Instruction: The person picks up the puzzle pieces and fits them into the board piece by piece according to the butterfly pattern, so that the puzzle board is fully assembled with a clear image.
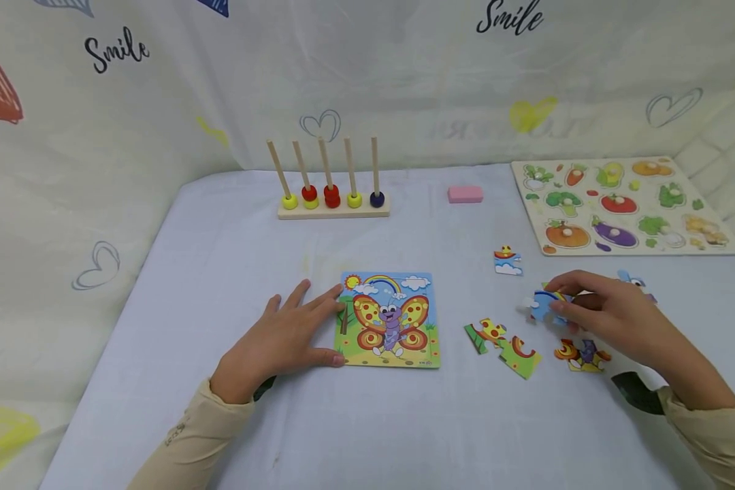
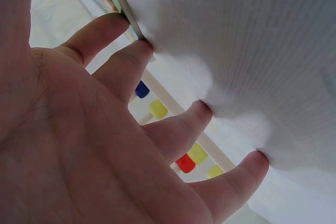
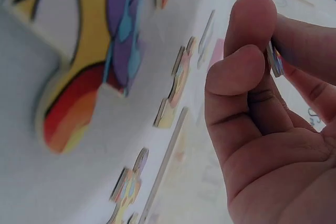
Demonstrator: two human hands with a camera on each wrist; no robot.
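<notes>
My left hand (image 1: 282, 344) lies with spread fingers at the left edge of a square butterfly picture board (image 1: 392, 320); in the left wrist view two fingertips of this hand (image 2: 100, 124) touch the board's edge and two rest on the cloth. On the right, my right hand (image 1: 618, 316) pinches a blue rainbow puzzle piece (image 1: 545, 306) between thumb and fingers. In the right wrist view the hand (image 3: 278, 114) holds the piece (image 3: 274, 59) edge-on. Near it lie a purple and orange piece (image 1: 588, 355), a green and red piece (image 1: 520, 357), a yellow-spotted piece (image 1: 490, 331) and a cloud piece (image 1: 508, 261).
Behind the board stands a wooden peg rack (image 1: 333, 212) with coloured beads. A pink block (image 1: 465, 194) lies right of it. At the back right is a vegetable puzzle board (image 1: 594, 249). One more piece (image 1: 637, 282) is partly behind my right hand.
</notes>
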